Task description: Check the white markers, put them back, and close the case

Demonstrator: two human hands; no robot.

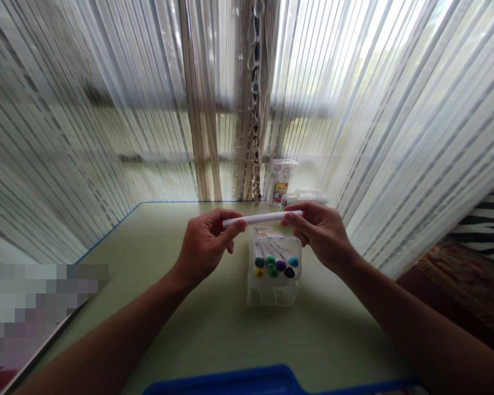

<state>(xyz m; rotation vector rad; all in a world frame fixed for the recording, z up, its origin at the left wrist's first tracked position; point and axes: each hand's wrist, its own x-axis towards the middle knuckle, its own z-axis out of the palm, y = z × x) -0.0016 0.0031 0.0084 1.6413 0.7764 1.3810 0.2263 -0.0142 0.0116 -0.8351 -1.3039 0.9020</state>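
A white marker with red ends point(265, 218) is held level between my two hands, above the table. My left hand point(208, 241) pinches its left end between thumb and fingers. At the other end, my right hand point(319, 230) grips it the same way. Below and just behind the hands' line of reach sits a clear plastic box point(271, 295), holding several markers point(274, 255) lying with their coloured ends toward me: teal, green, purple, blue, yellow and black.
A clear upright container with a yellow label point(283, 181) stands at the table's back edge, beside a clear plastic item point(307, 196). String curtains point(214, 109) hang behind the green table point(148, 252). A blue tray-like edge point(230, 381) lies at the front.
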